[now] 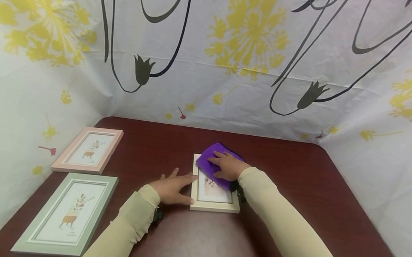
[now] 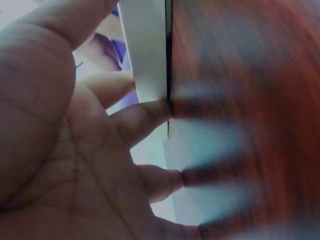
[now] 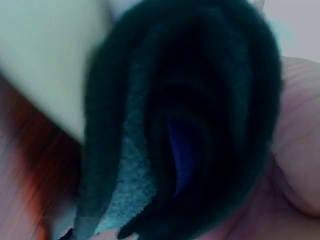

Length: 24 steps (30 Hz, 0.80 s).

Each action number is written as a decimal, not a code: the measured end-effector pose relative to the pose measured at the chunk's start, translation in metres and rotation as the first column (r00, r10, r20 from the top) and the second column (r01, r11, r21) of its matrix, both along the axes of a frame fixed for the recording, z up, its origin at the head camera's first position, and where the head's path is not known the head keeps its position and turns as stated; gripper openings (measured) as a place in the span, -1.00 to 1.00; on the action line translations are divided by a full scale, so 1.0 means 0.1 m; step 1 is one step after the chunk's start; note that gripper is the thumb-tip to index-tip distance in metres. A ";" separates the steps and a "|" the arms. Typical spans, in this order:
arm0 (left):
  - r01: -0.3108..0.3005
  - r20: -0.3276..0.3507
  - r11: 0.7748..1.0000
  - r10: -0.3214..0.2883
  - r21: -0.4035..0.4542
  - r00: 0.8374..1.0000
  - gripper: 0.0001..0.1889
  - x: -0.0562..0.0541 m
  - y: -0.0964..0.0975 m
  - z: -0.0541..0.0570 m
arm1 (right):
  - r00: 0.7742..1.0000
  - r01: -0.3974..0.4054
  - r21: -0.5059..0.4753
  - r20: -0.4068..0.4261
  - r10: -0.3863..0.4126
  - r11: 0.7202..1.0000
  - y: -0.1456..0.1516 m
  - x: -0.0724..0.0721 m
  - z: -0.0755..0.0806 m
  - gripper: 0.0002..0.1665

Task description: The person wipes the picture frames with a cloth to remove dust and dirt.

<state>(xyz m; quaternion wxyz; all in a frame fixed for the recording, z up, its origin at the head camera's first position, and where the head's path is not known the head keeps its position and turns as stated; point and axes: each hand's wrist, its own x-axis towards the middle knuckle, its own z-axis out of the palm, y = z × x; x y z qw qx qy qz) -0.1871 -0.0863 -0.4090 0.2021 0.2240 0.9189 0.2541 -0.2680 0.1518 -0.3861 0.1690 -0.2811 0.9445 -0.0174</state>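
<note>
A cream picture frame (image 1: 215, 206) lies flat on the table, its print of pinkish flowers partly covered. Over its upper part is a purple cloth (image 1: 209, 164). My right hand (image 1: 227, 166) presses on that cloth with fingers spread; in the right wrist view, dark folded fabric hides most of the hand. At the frame's left edge, my left hand (image 1: 175, 186) touches the side with thumb and fingers extended. The left wrist view shows that palm (image 2: 75, 160), with fingertips against the frame's side (image 2: 147, 50) and the tabletop.
On the left of the dark red-brown table (image 1: 151, 141) lie a pink picture frame (image 1: 76, 169) and a larger green picture frame (image 1: 101, 212), each with a plant print. A white patterned sheet (image 1: 194, 86) hangs round the back and sides.
</note>
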 end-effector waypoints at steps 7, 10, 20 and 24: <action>0.001 -0.005 1.000 -0.001 -0.003 1.000 -0.12 0.00 -0.02 -0.02 | 1.000 -0.007 -0.024 -0.020 0.007 1.000 0.05 0.10 -0.03 -0.30; 0.002 -0.009 1.000 -0.002 -0.004 1.000 -0.12 0.00 -0.02 -0.02 | 0.999 -0.038 -0.043 -0.012 0.037 0.998 -0.01 0.17 -0.03 -0.30; -0.007 -0.006 1.000 0.007 0.004 1.000 -0.14 -0.01 -0.01 -0.03 | 0.993 -0.099 -0.075 0.059 0.103 0.992 0.03 0.40 0.01 -0.19; -0.009 -0.009 1.000 0.009 0.008 1.000 -0.14 -0.01 -0.01 -0.04 | 0.991 -0.124 -0.079 0.049 0.128 0.989 0.09 0.44 0.00 -0.18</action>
